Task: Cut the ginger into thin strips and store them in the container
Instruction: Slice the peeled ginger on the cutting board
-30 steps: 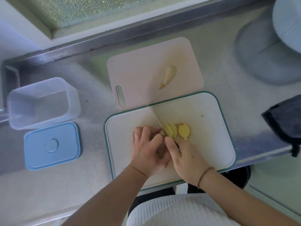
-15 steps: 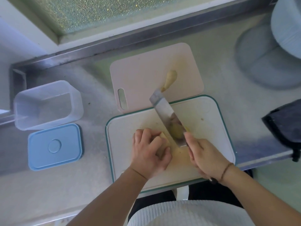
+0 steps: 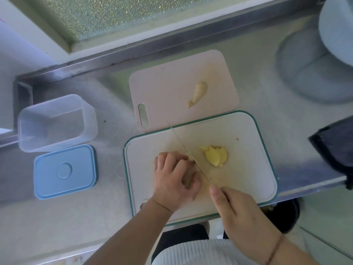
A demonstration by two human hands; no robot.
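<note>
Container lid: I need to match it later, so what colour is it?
Light blue lid, seen in the head view, lying beside the clear container.

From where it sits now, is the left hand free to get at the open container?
Probably not right away. The left hand is curled on the ginger piece beside the knife. Once it lets go, bare counter lies between it and the container, whose blue lid lies off beside it.
</note>
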